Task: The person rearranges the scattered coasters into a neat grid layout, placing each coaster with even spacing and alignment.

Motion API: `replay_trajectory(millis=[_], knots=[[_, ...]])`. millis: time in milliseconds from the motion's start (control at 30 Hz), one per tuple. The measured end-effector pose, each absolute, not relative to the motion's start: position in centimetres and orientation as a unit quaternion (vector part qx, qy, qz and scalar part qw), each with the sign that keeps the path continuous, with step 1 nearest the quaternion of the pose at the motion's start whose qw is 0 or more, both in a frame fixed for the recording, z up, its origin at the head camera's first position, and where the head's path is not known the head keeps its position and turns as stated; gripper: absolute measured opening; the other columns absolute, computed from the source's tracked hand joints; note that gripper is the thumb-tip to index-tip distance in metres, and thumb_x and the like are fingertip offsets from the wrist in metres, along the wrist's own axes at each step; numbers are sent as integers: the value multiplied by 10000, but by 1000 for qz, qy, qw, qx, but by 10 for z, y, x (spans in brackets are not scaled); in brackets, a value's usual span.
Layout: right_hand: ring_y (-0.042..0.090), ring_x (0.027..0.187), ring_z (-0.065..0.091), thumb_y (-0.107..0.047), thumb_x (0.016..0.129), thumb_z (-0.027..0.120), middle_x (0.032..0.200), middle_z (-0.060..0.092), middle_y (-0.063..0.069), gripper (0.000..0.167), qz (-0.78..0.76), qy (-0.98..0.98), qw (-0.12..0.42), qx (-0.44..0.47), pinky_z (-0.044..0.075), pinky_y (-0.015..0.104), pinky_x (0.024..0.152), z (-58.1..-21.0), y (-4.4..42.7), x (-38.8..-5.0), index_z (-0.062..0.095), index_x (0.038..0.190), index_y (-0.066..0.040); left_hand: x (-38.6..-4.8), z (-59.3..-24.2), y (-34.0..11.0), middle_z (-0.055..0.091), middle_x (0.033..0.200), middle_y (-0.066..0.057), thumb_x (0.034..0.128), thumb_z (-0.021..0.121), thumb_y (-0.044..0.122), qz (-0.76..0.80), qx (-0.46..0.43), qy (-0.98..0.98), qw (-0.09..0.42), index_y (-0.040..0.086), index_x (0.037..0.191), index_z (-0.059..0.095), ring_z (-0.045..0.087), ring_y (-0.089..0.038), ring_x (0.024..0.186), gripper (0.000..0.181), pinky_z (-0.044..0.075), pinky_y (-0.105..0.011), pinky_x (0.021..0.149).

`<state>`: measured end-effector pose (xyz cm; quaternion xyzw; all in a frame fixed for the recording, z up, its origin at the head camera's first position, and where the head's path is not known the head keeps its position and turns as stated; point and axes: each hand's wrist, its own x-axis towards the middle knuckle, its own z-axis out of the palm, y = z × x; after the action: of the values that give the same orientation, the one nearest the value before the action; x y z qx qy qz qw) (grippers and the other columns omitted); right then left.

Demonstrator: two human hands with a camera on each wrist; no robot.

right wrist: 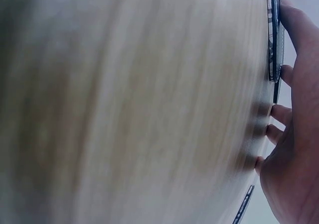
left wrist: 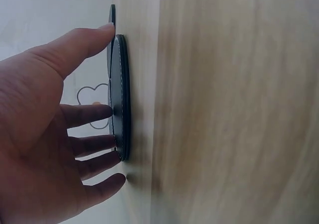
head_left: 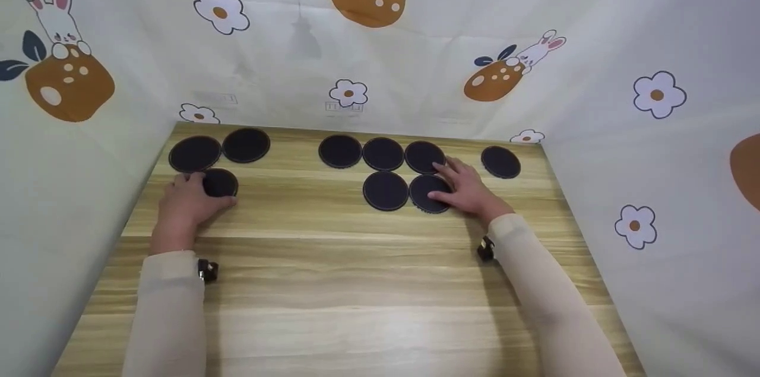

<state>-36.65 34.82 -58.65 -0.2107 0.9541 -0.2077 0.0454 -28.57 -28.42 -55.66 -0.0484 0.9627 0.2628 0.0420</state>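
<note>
At the table's far left, my left hand (head_left: 187,196) lies against a round black coaster (head_left: 221,184), thumb by its near edge and fingertips by its left side. In the left wrist view those fingers (left wrist: 82,114) are fairly straight and touch the coaster (left wrist: 120,99), whose edge looks doubled, as if stacked. My right hand (head_left: 469,190) spreads over two black coasters in the middle group: its thumb rests on the lower one (head_left: 424,192), a fingertip on the upper one (head_left: 423,154). The right wrist view shows other fingertips (right wrist: 273,132) touching or close to the wood.
Two more coasters (head_left: 195,154) (head_left: 246,145) lie at the far left. The middle group also holds three others (head_left: 340,151) (head_left: 383,154) (head_left: 386,190). One coaster (head_left: 500,162) lies alone at right. Patterned cloth (head_left: 267,68) walls in the wooden table (head_left: 332,294).
</note>
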Motion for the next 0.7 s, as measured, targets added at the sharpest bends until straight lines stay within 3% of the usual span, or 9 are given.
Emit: replay_trajectory(millis=[700], knots=[[487,1669,144,-591,996,753,1803,225,243,905,-208,955,57,-202,65,698,1321,-585,349,-365,414,1725,-177,-289,-562,-281,296,1605,-500,956,806,503,250,-55,966,31,-185,1595,383,334,-711,1421,1029,368,-816,1123]])
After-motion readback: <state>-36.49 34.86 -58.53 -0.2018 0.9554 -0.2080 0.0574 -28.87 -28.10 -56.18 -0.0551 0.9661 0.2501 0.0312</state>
